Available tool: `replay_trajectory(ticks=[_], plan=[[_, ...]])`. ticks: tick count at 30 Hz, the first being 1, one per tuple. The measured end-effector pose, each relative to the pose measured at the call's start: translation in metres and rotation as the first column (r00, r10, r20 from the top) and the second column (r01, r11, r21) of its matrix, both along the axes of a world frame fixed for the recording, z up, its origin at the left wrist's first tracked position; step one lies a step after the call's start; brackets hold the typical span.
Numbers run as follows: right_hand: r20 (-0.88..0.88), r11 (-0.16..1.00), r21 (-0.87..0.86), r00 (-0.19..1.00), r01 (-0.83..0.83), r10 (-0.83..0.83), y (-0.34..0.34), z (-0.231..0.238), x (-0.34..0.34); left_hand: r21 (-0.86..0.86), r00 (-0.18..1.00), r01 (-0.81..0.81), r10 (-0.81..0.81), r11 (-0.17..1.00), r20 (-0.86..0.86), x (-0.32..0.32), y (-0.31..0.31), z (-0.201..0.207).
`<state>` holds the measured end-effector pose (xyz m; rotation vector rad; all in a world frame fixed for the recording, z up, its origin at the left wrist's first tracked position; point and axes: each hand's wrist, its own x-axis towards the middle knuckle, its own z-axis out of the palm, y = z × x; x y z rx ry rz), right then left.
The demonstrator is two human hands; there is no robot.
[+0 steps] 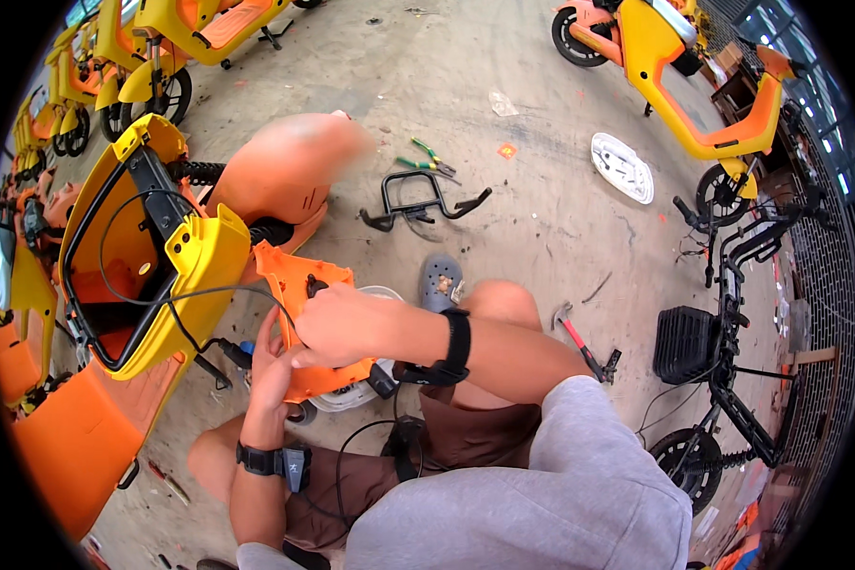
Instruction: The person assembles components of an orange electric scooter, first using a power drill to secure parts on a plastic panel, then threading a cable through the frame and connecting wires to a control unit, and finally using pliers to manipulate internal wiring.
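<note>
An orange plastic panel (328,382) is tilted in front of me, above a white tub (356,397). My left hand (269,372) grips its left edge from the near side, fingers partly behind it. My right hand (340,323) lies across the panel's middle with curled fingers; what they pinch is hidden. Just above that hand, a small black part (315,283) sits on the panel. From the yellow scooter body (209,249), a thin black cable (220,294) loops over to my hands. A thicker black cable with a connector (233,354) ends close to my left hand.
An orange fender (275,166) adjoins the yellow body. Beyond my shoe lie a black metal bracket (418,195) and green-handled pliers (430,163). To the right are a red-handled hammer (579,342), a white tray (622,168) and a bare black scooter frame (727,332).
</note>
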<state>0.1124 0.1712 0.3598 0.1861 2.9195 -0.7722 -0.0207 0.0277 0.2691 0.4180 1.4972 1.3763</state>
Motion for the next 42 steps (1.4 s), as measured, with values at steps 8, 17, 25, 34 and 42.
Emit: replay_trajectory(ticks=[8, 17, 25, 34, 42], plan=[[0.066, 0.897, -0.093, 0.902, 0.432, -0.427, 0.121, 0.028, 0.040, -0.110, 1.000, -0.010, 0.010, 0.994, 0.006, 0.004, 0.006, -0.007], [0.069, 0.132, -0.501, 0.192, 0.855, -0.979, 0.389, -0.168, 0.068, -0.128, 0.995, -0.087, 0.093, 0.988, 0.037, 0.001, -0.026, -0.159], [0.105, 0.289, 0.113, 0.278, 0.951, -0.955, 0.433, -0.353, 0.052, -0.220, 0.988, 0.111, -0.085, 0.969, 0.126, -0.013, -0.036, -0.210], [0.065, 0.505, 0.329, 0.514, 0.798, -0.855, 0.462, -0.442, 0.022, -0.755, 0.862, 0.209, -0.481, 0.622, -0.158, -0.021, 0.014, -0.166], [0.049, 0.683, 0.082, 0.681, 0.726, -0.730, 0.476, -0.457, 0.082, -0.800, 0.500, 0.155, -0.745, 0.579, -0.442, -0.005, 0.020, -0.112]])
